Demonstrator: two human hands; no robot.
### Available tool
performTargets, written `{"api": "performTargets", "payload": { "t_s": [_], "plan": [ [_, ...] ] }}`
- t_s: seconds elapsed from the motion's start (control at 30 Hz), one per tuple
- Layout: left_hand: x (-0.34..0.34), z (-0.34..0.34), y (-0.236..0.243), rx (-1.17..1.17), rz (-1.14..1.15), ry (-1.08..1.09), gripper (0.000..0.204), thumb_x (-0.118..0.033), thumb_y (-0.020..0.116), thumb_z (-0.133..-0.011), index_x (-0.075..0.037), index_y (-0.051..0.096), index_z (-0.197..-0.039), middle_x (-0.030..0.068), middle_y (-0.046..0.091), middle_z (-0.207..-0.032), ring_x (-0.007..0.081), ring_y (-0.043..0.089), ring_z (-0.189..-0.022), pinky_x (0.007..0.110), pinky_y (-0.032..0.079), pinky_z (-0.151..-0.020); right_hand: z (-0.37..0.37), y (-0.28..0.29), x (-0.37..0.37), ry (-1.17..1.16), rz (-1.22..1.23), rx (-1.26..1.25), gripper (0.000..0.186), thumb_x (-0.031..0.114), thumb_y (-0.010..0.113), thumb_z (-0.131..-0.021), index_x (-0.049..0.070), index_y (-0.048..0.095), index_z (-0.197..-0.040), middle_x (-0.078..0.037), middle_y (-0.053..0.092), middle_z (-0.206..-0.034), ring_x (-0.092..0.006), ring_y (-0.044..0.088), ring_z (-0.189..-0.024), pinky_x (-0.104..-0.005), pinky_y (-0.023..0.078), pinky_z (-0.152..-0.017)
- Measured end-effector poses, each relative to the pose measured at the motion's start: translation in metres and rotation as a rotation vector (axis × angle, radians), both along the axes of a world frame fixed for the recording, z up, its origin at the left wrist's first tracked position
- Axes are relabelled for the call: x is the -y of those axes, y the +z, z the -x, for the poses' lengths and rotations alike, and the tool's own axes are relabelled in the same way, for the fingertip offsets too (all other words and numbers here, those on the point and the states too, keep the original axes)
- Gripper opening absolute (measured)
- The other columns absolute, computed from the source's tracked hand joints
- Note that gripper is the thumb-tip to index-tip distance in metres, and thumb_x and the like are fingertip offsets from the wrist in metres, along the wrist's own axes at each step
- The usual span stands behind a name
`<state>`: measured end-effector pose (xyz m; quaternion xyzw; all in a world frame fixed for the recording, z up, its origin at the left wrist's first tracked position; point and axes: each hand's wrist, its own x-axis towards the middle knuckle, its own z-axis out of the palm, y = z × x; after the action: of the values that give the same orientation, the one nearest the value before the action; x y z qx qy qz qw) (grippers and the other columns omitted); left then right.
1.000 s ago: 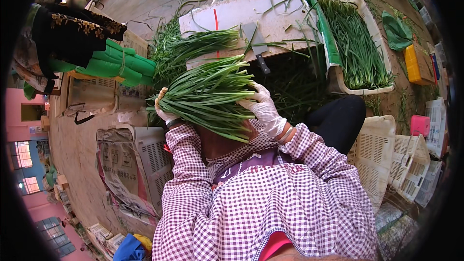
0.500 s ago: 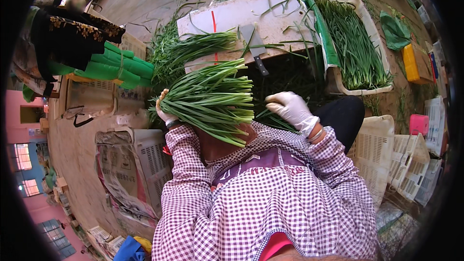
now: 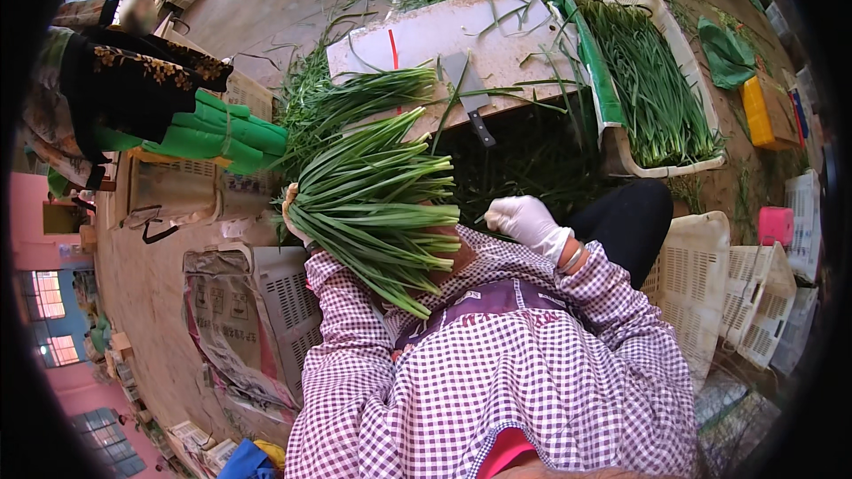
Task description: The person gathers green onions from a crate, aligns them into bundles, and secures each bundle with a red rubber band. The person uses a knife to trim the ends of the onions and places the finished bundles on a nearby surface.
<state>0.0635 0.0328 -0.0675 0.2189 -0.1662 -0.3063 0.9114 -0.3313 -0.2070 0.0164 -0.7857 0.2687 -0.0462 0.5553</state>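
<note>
A thick bunch of garlic chives (image 3: 382, 200) fans out in front of my chest, its pale cut ends pointing right. My left hand (image 3: 291, 207) is closed round its gathered left end; leaves cover part of the fingers. To the right of the bunch, apart from it, my right hand (image 3: 527, 223) in a thin white glove has its fingers curled in a pinch. A small bit shows at the fingertips, too small to name. Beyond the hands, a knife (image 3: 470, 96) lies on a pale board (image 3: 497, 22), its black handle over the near edge. More chives (image 3: 382, 93) lie left of it.
A white crate (image 3: 715, 155) packed with chives stands right of the board, a green sheet (image 3: 596, 71) along its side. Left are green rolls (image 3: 226, 129), a person in dark clothes (image 3: 115, 80) and a lined crate (image 3: 284, 293). Pale crates (image 3: 697, 266) stand at my right.
The chive bunch has spread wider, its lower stems swinging down. My right hand has shifted slightly right and down, its fingers curling from a looser reach into a pinch.
</note>
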Motion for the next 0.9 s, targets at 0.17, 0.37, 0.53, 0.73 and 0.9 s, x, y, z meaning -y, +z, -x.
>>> {"api": "performTargets", "payload": {
  "t_s": [0.17, 0.37, 0.53, 0.73, 0.9],
  "plan": [
    [0.002, -0.004, -0.011, 0.032, 0.052, -0.091, 0.031, -0.023, 0.054, -0.091, 0.0, 0.061, -0.111, 0.0098, 0.064, -0.11, 0.0244, 0.06, -0.101, 0.041, 0.049, -0.091, -0.014, -0.003, 0.021, -0.266, -0.285, 0.091, 0.014, 0.013, 0.067, -0.087, 0.0, 0.065, -0.086, 0.001, 0.061, -0.075, -0.0059, 0.053, -0.069, -0.0223, 0.046, -0.065],
    [0.003, -0.009, -0.022, -0.035, 0.129, -0.148, 0.031, -0.02, 0.052, -0.093, 0.002, 0.058, -0.114, 0.0127, 0.063, -0.111, 0.025, 0.062, -0.098, 0.04, 0.052, -0.086, -0.051, -0.033, 0.007, -0.308, -0.524, 0.216, 0.021, 0.014, 0.073, -0.082, 0.001, 0.067, -0.097, -0.002, 0.067, -0.087, -0.0081, 0.06, -0.079, -0.0229, 0.049, -0.074],
    [-0.004, -0.014, -0.031, 0.011, 0.061, -0.037, 0.03, -0.017, 0.048, -0.096, 0.003, 0.053, -0.119, 0.0144, 0.063, -0.106, 0.0242, 0.064, -0.091, 0.037, 0.056, -0.078, -0.071, -0.038, -0.005, -0.357, -0.597, 0.289, 0.012, 0.007, 0.072, -0.082, 0.001, 0.065, -0.089, -0.001, 0.066, -0.083, -0.0071, 0.06, -0.077, -0.0218, 0.05, -0.072],
    [-0.011, -0.012, -0.039, 0.008, 0.033, 0.009, 0.033, -0.022, 0.047, -0.095, 0.001, 0.061, -0.115, 0.011, 0.064, -0.114, 0.0212, 0.062, -0.101, 0.036, 0.051, -0.089, -0.065, -0.036, 0.001, -0.374, -0.456, 0.285, 0.014, 0.007, 0.072, -0.082, 0.004, 0.062, -0.091, -0.001, 0.064, -0.085, -0.0067, 0.057, -0.075, -0.022, 0.048, -0.069],
    [0.0, -0.004, -0.03, 0.025, 0.166, -0.15, 0.035, -0.022, 0.045, -0.097, 0.001, 0.059, -0.118, 0.0102, 0.063, -0.117, 0.02, 0.062, -0.104, 0.036, 0.051, -0.091, -0.074, -0.026, -0.011, -0.396, -0.67, 0.373, 0.018, 0.005, 0.076, -0.077, 0.003, 0.059, -0.082, -0.004, 0.065, -0.078, -0.0094, 0.059, -0.069, -0.0247, 0.05, -0.063]
  ]
}}
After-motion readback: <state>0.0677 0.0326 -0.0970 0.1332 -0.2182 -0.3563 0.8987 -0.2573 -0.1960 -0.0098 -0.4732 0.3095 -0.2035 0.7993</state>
